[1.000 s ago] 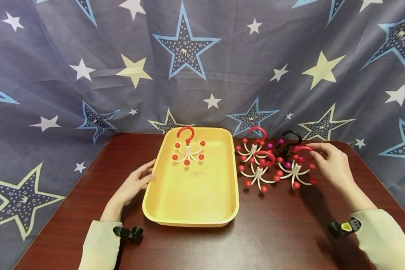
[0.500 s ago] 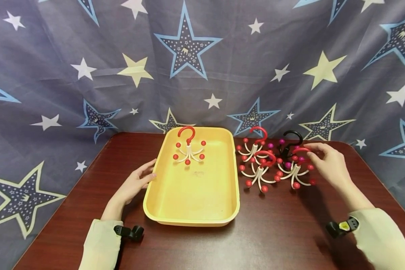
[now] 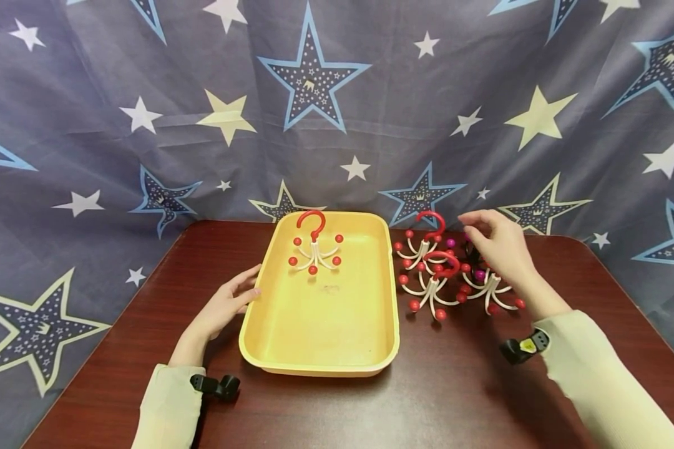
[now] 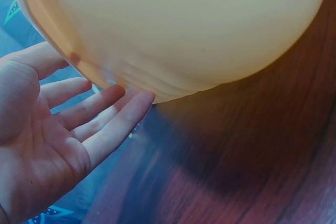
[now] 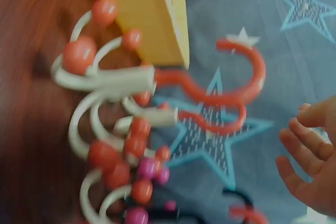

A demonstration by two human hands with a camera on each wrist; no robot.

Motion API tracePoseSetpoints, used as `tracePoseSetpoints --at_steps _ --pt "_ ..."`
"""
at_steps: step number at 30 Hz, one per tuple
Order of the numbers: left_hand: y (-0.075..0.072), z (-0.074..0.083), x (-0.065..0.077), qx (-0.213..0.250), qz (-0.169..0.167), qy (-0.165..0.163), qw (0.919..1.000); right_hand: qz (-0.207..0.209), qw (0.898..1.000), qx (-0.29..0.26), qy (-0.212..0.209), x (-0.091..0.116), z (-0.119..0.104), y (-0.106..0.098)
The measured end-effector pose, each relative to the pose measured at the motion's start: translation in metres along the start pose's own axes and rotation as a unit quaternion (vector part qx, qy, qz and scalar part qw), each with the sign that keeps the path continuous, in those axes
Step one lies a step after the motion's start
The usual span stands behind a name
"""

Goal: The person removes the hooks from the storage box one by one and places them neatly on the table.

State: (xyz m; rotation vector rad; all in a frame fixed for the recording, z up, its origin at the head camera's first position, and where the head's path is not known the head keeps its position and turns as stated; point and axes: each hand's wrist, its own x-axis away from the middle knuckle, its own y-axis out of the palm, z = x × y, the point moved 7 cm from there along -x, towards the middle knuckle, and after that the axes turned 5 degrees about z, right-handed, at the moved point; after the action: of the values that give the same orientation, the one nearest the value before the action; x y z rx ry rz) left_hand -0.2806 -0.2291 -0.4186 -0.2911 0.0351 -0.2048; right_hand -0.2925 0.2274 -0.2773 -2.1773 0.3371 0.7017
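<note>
My left hand (image 3: 224, 305) rests at the left side of a yellow tray (image 3: 320, 337), fingers nearly straight against its wall; the left wrist view shows fingertips touching the tray's outside. In the tray's far part stands a multi-arm hanger (image 3: 314, 251) with a red hook, white curved arms and red balls. My right hand (image 3: 500, 243) holds nothing and hovers, fingers loosely bent, above the group right of the tray. There stand red-hooked hangers: one at the back (image 3: 423, 247), one in front (image 3: 431, 288) and one at right (image 3: 491, 285). A black hanger (image 5: 170, 213) with purple balls is mostly hidden behind my hand in the head view.
The dark reddish wooden table (image 3: 455, 393) carries everything. A grey cloth (image 3: 371, 137) with printed stars hangs right behind its far edge. The hangers at right stand close together, their arms overlapping, beside the tray's right wall.
My right hand has left the red hook of the right-hand hanger and moved left and upward, over the group. That hanger stays in place. The left hand and tray have hardly moved.
</note>
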Motion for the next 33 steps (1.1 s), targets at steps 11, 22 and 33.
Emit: tracePoseSetpoints --at_steps 11,22,33 --pt "-0.003 -0.002 0.003 0.003 0.005 -0.002 1.0 -0.059 0.996 -0.068 0.002 -0.02 -0.052 0.054" --pt "-0.002 -0.003 0.001 0.004 0.0 -0.004 1.0 -0.11 0.991 -0.065 -0.047 -0.034 -0.097 0.109" --pt "-0.001 0.0 0.001 0.004 -0.001 -0.003 1.0 -0.131 0.987 -0.084 -0.024 -0.046 -0.119 0.158"
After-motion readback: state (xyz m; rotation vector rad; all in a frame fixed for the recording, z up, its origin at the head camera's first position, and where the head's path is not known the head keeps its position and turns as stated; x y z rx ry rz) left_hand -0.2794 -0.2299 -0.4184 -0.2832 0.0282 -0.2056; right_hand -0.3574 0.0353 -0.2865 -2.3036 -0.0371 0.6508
